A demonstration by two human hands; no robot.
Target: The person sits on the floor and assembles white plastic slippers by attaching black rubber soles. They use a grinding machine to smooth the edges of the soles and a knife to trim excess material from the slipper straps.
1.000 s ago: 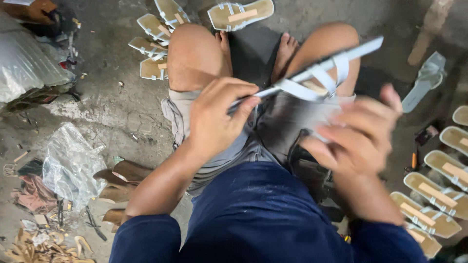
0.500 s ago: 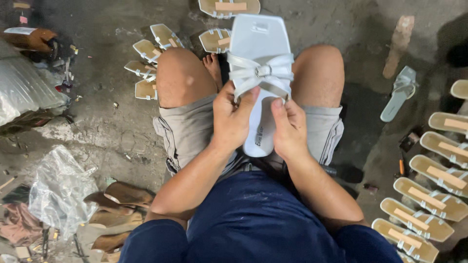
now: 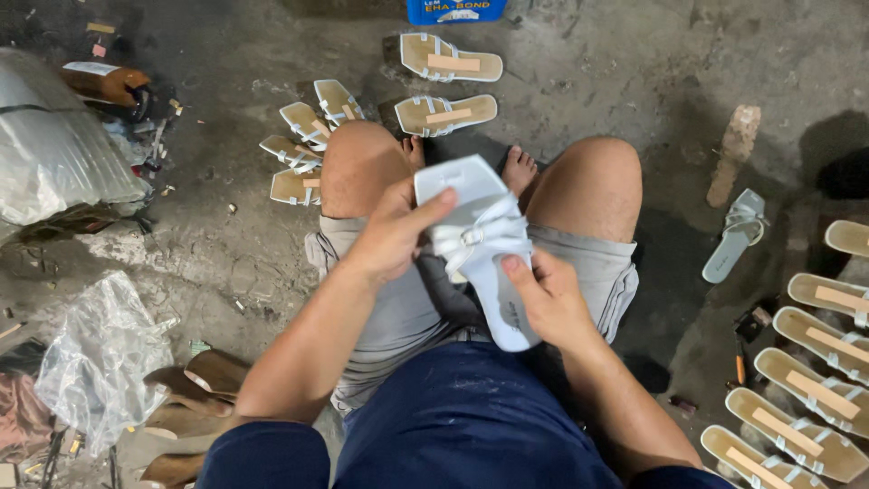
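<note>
The left hand [image 3: 394, 237] is curled around the toe end of a white strapped sandal [image 3: 480, 244], thumb pressed on its upper edge. The right hand [image 3: 543, 299] grips the heel end, thumb on the sole. The sandal sits above the lap, between the knees. On the floor's far edge stands a blue container [image 3: 455, 11] with a white label. At the left edge lies crumpled clear plastic wrap [image 3: 95, 358].

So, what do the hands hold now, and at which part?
Both hold one white sandal over the lap. The left hand grips its toe end and strap side; the right hand grips the edge near the heel.
</note>
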